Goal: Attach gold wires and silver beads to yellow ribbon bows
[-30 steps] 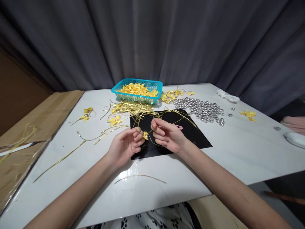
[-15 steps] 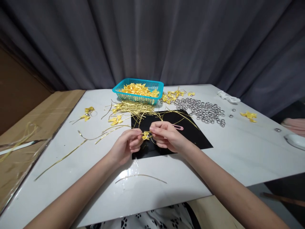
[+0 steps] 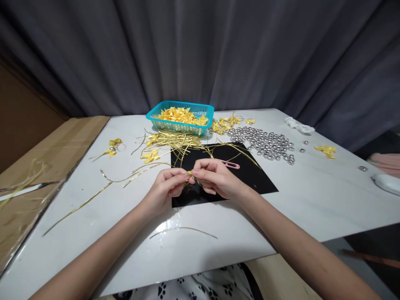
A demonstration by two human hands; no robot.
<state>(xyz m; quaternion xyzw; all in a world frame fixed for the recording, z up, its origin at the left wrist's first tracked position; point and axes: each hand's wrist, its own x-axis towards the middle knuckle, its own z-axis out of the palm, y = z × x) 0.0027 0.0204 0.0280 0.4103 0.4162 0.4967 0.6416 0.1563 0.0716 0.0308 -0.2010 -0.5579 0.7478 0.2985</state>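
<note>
My left hand (image 3: 167, 189) and my right hand (image 3: 214, 178) meet fingertip to fingertip above the black mat (image 3: 250, 173). Between them they pinch a small yellow ribbon bow (image 3: 190, 173) with a thin gold wire through it; most of the bow is hidden by my fingers. A loose pile of gold wires (image 3: 175, 143) lies just beyond the hands. A pink clip (image 3: 230, 165) rests on the mat to the right of my right hand.
A teal basket (image 3: 162, 123) full of yellow bows stands at the back. Several silver bells (image 3: 265, 143) are spread at the right. Loose bows (image 3: 150, 157) and long gold wires (image 3: 78, 208) lie on the white table (image 3: 312, 200). Cardboard (image 3: 37, 166) lies at the left.
My hands have drawn together until the fingertips touch. The bow, plainly visible between them a second ago, is now almost covered by my fingers.
</note>
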